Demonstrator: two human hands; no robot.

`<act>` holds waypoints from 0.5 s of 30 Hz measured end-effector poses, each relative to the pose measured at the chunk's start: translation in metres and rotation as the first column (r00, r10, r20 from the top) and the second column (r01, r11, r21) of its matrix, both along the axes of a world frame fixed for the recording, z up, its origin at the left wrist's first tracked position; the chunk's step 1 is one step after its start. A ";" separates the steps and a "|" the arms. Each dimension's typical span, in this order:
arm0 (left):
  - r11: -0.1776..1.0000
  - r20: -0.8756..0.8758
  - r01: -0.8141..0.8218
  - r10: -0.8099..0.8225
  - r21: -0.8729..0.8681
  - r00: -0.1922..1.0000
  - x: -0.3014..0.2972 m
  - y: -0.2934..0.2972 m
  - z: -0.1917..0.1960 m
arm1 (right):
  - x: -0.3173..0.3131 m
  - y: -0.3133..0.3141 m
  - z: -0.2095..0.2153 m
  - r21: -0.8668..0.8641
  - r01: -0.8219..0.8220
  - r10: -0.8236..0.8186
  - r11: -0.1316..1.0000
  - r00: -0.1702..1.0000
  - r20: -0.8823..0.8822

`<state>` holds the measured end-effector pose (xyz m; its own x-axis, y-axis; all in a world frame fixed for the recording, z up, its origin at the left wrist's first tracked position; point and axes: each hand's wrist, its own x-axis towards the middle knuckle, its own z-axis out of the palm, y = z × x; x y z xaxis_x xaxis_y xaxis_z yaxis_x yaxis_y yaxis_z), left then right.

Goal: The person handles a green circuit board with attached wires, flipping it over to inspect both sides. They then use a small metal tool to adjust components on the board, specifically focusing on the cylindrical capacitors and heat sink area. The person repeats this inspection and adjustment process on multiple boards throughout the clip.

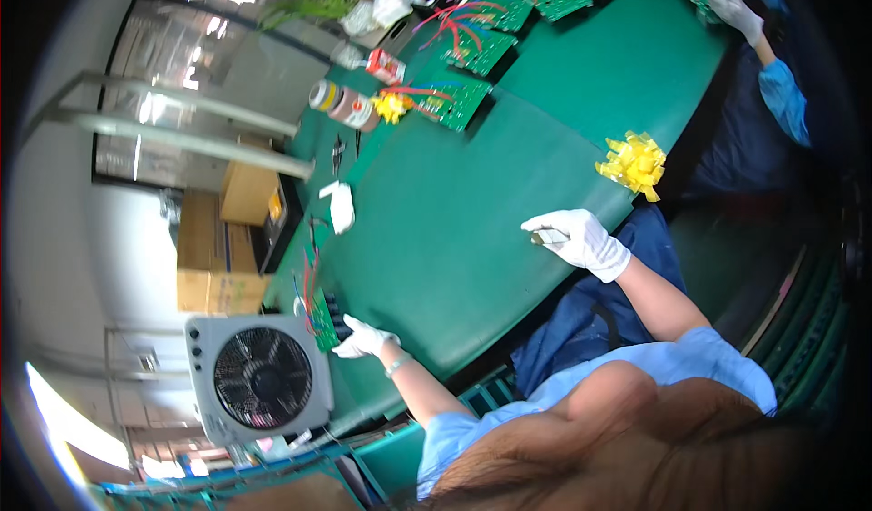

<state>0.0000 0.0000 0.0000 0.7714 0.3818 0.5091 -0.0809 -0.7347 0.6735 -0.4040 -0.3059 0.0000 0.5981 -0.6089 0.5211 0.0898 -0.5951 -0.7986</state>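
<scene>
My left hand (365,338), in a white glove, grips the near edge of a green circuit board (322,319) with red and blue wires, beside the fan. Dark blocky parts stand along the board's side by my fingers. Out over the front part of the green table mat (427,229), my gloved right hand (586,243) is closed on a small brownish thing (548,237), too small to make out. A bunch of looped yellow strips (633,164) lies at the mat's edge, just beyond that hand.
A grey box fan (262,377) stands at the left. Further back are a bottle (343,105), a red-and-white carton (385,67), another yellow bunch (391,107), a white piece (341,208), and several wired boards (461,102). At the far right a co-worker's gloved hand (734,13) handles a board.
</scene>
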 end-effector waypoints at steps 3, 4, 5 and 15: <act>0.916 0.295 0.209 -0.316 0.343 0.902 -0.031 -0.072 0.016 | -0.010 -0.005 0.010 0.105 -0.001 0.000 0.994 1.000 0.010; 0.827 0.343 0.331 -0.506 0.454 0.791 -0.046 -0.099 0.026 | -0.012 -0.005 0.008 0.156 -0.025 0.023 0.987 1.000 0.017; 0.759 0.314 0.420 -0.609 0.498 0.728 -0.055 -0.127 0.032 | -0.012 -0.006 0.005 0.202 -0.054 0.049 0.978 0.998 0.029; -0.011 -0.144 0.674 -0.980 0.739 0.141 -0.153 -0.366 0.070 | -0.019 -0.003 0.007 0.155 -0.049 0.036 0.987 0.996 0.088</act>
<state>-0.1532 -0.3662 0.0699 -0.0035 -0.8622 0.5065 -0.9950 -0.0476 -0.0879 -0.4226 -0.3085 0.0071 0.5832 -0.6620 0.4707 0.1832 -0.4574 -0.8702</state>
